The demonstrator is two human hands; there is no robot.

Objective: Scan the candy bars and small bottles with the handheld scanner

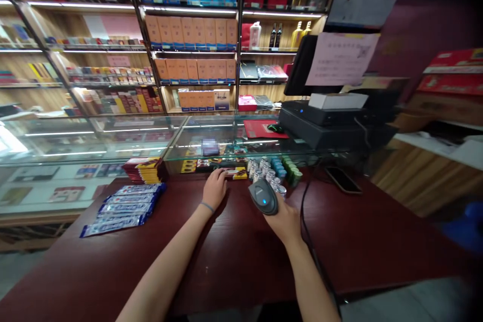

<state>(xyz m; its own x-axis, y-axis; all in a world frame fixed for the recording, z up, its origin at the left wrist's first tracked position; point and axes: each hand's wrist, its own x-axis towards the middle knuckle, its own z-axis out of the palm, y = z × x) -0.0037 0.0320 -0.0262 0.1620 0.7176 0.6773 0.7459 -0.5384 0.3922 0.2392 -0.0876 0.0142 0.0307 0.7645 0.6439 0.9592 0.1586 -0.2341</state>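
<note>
My right hand (284, 220) grips a grey barcode scanner (263, 196) with a blue light, its head aimed toward the back of the dark red counter (234, 256). A black cable (307, 226) runs from it along my right arm. My left hand (214, 187) lies palm down at the counter's far edge, fingers resting on a small flat pack (234, 173) next to the glass case. Beside the scanner stand several small silver-capped bottles (266, 172).
Blue wrapped bars (123, 208) lie fanned at the left, behind them a stack of red-yellow packs (145, 169). A glass display case (113, 146) runs along the back. A phone (342, 179) lies at the right, below a black register and monitor (332, 115). Shelves of boxed goods fill the wall.
</note>
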